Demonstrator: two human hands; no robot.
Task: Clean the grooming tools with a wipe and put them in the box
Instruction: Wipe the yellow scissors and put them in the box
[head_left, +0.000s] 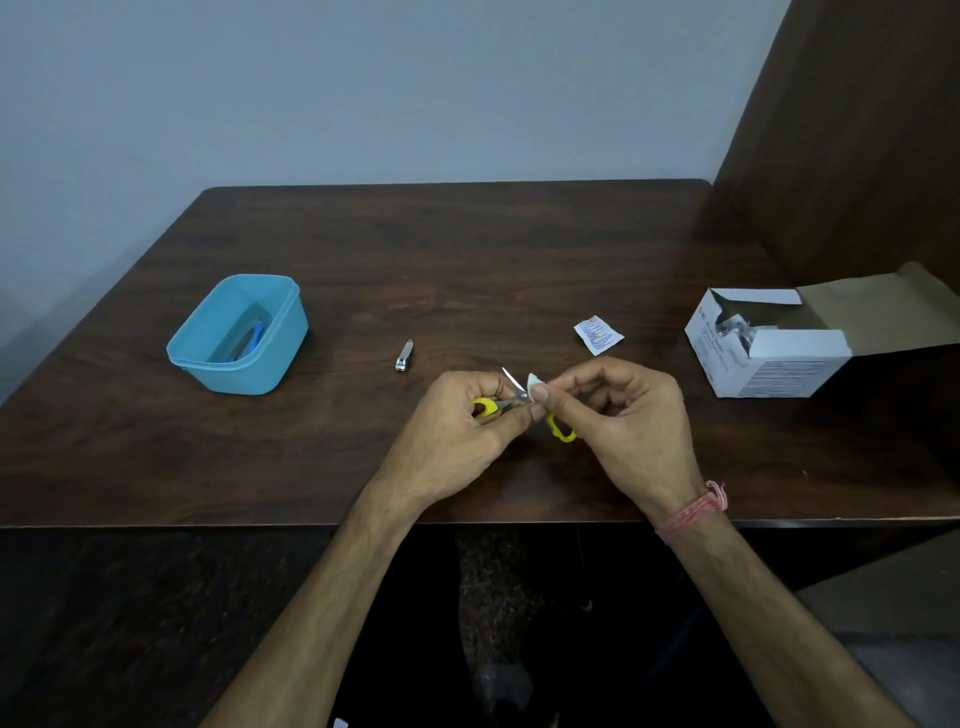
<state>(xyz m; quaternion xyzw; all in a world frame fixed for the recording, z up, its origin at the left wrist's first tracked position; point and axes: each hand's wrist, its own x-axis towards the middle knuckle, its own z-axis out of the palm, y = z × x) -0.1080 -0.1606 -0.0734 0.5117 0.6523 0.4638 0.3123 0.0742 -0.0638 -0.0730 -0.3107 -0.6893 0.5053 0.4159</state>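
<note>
Small scissors (511, 397) with yellow handles are held open above the table's front middle. My left hand (457, 436) grips one yellow handle. My right hand (618, 415) pinches a small white wipe (533, 385) against one blade; the other blade points up and away. The second yellow handle (561, 428) shows below my right fingers. A silver nail clipper (404, 356) lies on the table to the left of my hands. The blue plastic box (208, 358) stands at the left with a blue tool (253, 338) inside.
A torn white wipe sachet (598, 335) lies right of centre. An open white carton of wipes (769, 358) stands at the right, next to a brown wooden panel (857, 156). The dark wooden table (467, 249) meets a grey wall at the back.
</note>
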